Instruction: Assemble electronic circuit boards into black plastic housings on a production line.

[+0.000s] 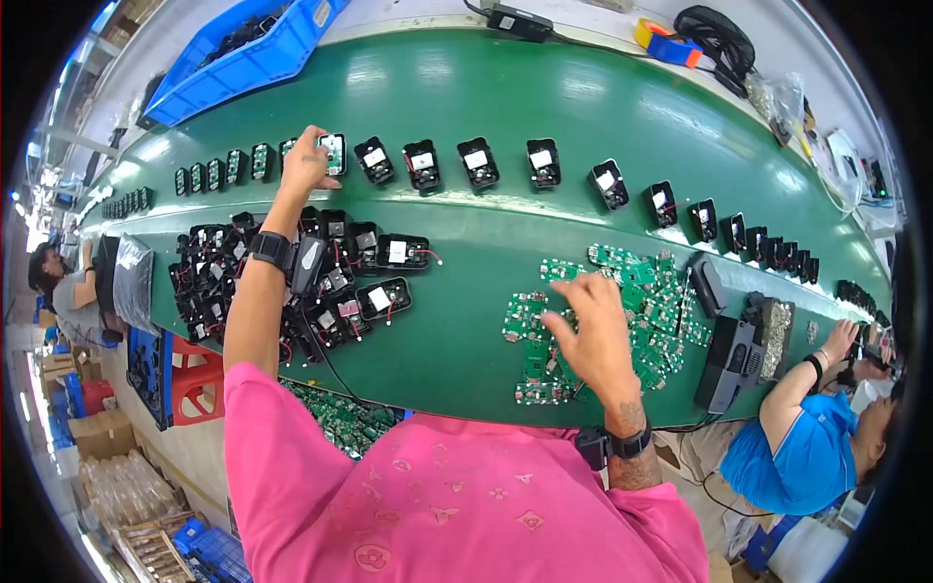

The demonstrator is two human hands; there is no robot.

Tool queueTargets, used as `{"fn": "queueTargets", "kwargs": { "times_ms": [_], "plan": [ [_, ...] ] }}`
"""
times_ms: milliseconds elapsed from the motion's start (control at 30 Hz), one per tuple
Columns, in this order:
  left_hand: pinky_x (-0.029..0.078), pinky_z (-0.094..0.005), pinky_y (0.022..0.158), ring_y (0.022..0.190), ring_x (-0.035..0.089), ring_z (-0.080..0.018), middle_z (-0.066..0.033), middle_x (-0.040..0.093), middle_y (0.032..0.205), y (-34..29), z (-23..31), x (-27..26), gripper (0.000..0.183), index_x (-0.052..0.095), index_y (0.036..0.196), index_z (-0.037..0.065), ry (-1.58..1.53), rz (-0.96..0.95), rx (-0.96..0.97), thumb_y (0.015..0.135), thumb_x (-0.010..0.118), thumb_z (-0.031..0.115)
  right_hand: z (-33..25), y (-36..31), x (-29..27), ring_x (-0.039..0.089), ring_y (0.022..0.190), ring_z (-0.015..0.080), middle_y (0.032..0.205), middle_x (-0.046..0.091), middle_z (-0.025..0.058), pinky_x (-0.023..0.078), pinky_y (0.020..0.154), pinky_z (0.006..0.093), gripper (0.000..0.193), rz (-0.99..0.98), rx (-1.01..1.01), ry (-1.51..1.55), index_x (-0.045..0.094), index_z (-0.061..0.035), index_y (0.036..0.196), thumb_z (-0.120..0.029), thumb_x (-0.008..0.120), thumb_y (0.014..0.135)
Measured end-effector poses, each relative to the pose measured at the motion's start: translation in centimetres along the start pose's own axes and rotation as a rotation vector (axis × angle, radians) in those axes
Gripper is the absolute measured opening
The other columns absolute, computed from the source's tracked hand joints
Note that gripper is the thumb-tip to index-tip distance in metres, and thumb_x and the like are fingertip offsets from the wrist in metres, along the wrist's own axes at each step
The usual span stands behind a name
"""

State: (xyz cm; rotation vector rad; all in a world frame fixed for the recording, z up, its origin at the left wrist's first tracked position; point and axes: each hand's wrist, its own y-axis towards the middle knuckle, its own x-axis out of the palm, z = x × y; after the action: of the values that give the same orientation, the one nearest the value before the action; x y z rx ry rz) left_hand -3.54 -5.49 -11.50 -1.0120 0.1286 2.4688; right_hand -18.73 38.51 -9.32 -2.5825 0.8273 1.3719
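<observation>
My left hand (307,167) reaches to the far row and has its thumb and fingers around a small black case with a circuit board (335,154) in it. Cases left of it in the row also hold green boards (234,166); those to the right, such as one black case (477,162), show a white block and thin wires instead. My right hand (595,330) hovers at or just over a loose heap of green circuit boards (656,335), fingers apart, with nothing visible in them. Near my left forearm lies a jumbled pile of black cases (209,277) with white blocks and wires.
A blue bin (238,63) of dark parts stands at the far left. Right of the boards sit a black-grey device (729,364) and a tray of small parts (775,340). Co-workers sit at the left and at the right, one in a blue shirt (797,452).
</observation>
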Motion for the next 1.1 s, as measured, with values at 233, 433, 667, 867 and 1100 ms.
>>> {"fn": "queueTargets", "kwargs": {
  "times_ms": [233,433,667,867,1100],
  "plan": [
    [0.049,-0.0478,0.088,0.099,0.062,-0.0427,-0.0232,0.063,0.115,0.1,-0.6,-0.5,0.05,0.051,0.136,0.01,0.622,0.237,0.355,0.089,0.064,0.018,-1.0,-0.7,1.2,0.046,0.11,0.0353,0.115,0.051,0.0159,0.041,0.095,0.0454,0.055,-0.118,0.007,-0.136,0.062,-0.0027,0.118,-0.013,0.083,0.068],
    [0.046,-0.0445,0.099,0.118,0.055,-0.0379,-0.0232,0.051,0.136,-4.9,5.1,1.9,0.09,0.044,0.143,0.006,0.554,-0.236,0.415,0.068,0.084,0.035,-1.3,-0.4,1.1,0.053,0.103,0.0304,0.106,0.059,0.0093,0.041,0.089,0.0407,0.048,-0.164,0.041,-0.081,0.056,-0.0074,0.11,-0.01,0.082,0.07],
    [0.052,-0.0441,0.089,0.101,0.063,-0.0353,-0.0199,0.057,0.118,-4.7,4.5,2.9,0.069,0.06,0.129,0.01,0.472,-0.079,0.457,0.069,0.084,0.033,0.2,-0.5,1.9,0.062,0.085,0.0215,0.115,0.061,0.0098,0.054,0.073,0.0352,0.036,0.046,0.003,0.271,0.059,-0.0023,0.12,0.002,0.063,0.086],
    [0.057,-0.0338,0.082,0.109,0.063,-0.0219,-0.0092,0.055,0.125,-12.1,10.9,-0.4,0.057,0.054,0.131,0.008,-0.929,-0.526,0.018,0.08,0.074,0.021,-1.1,-0.4,-0.4,0.064,0.068,0.014,0.108,0.058,0.0119,0.055,0.052,0.0243,0.044,0.354,0.417,1.121,0.041,0.0027,0.134,0.002,0.057,0.093],
    [0.061,-0.0342,0.062,0.121,0.056,-0.0456,-0.0249,0.041,0.143,-23.9,8.8,6.2,0.057,0.044,0.139,0.002,-1.68,-0.998,-0.053,0.093,0.063,0.03,0.6,-0.8,0.8,0.056,0.058,0.0125,0.099,0.061,0.0083,0.043,0.047,0.0233,0.026,0.253,0.532,1.486,0.052,-0.0007,0.122,0.0,0.055,0.096]
  ]
}}
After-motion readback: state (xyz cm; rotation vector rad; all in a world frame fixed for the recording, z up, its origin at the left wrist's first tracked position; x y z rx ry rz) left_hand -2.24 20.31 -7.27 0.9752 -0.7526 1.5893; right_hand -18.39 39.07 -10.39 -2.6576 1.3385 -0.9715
